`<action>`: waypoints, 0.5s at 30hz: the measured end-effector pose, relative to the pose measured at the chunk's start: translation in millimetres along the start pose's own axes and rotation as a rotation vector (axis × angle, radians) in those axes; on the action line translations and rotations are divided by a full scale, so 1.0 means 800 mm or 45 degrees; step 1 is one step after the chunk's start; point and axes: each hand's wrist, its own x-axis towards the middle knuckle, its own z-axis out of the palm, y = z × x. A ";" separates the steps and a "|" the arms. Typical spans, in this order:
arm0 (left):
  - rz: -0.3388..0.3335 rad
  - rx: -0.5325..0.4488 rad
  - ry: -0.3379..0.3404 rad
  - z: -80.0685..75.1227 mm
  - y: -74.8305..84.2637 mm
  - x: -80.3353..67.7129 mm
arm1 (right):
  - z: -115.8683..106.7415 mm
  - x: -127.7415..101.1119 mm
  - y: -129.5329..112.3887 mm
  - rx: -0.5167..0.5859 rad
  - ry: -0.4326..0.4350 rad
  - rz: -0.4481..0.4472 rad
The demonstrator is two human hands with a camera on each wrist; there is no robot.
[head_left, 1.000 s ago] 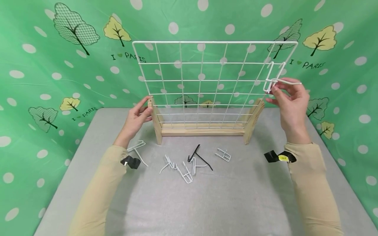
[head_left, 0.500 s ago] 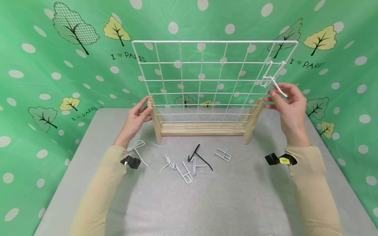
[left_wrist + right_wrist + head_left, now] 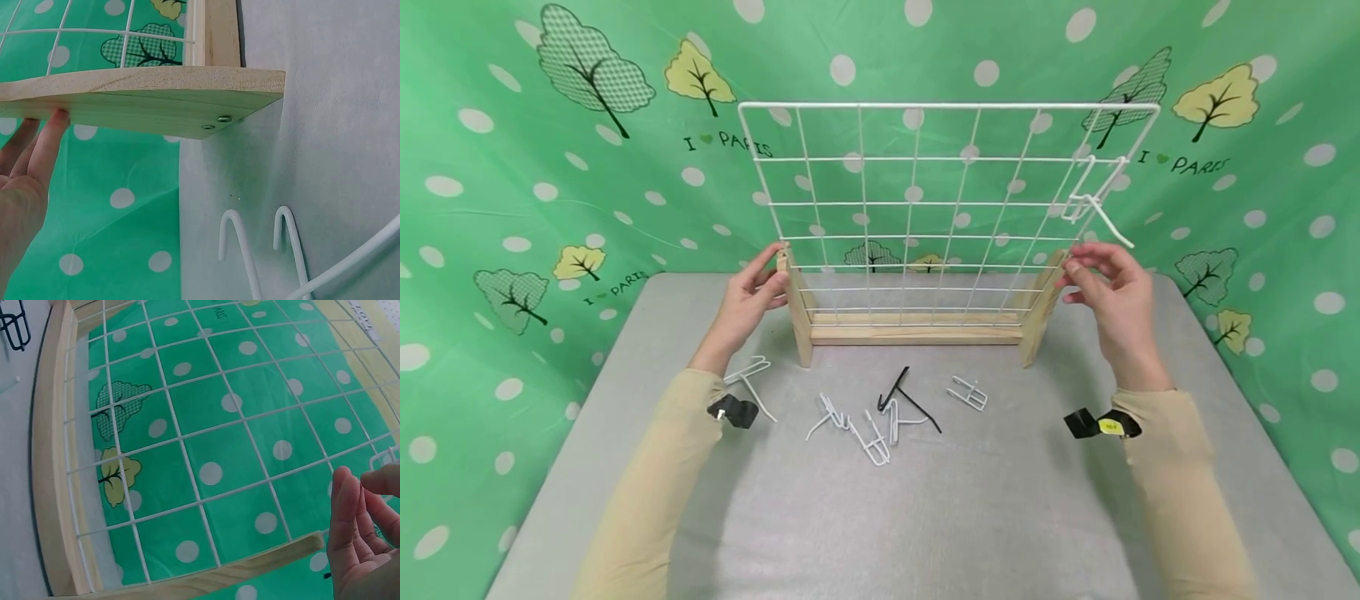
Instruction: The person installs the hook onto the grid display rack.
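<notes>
A white wire grid panel (image 3: 910, 202) stands in a wooden stand (image 3: 917, 337). My left hand (image 3: 747, 293) holds the stand's left post (image 3: 795, 308) near its top; in the left wrist view, fingertips (image 3: 59, 115) rest against the outer wood face. A white wire hook (image 3: 1082, 200) hangs at the grid's upper right, its prong slanting toward me. Below that hook, my right hand (image 3: 1116, 292) is beside the top of the right post (image 3: 1047, 308), overlapping it in the head view. Its thumb and fingers are bent close together with nothing between them.
On the grey table (image 3: 940, 517) lie several loose hooks: a black one (image 3: 910, 400), a white one (image 3: 967, 393) to the right, a white one (image 3: 751, 385) by my left wrist, and a white cluster (image 3: 865, 433). A green dotted cloth (image 3: 550, 375) surrounds the table.
My right hand has let go of the white hook and moved down to the right post's top. The hook has swung to hang against the grid. My left hand stays put.
</notes>
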 end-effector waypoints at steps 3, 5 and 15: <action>-0.007 -0.001 -0.001 0.000 -0.001 0.000 | 0.000 -0.005 0.009 -0.009 -0.016 -0.001; -0.009 -0.002 -0.003 -0.001 -0.002 0.000 | 0.001 -0.009 0.016 -0.023 -0.022 0.002; -0.017 -0.011 -0.006 -0.002 0.000 0.000 | 0.012 -0.032 0.048 -0.130 -0.075 0.119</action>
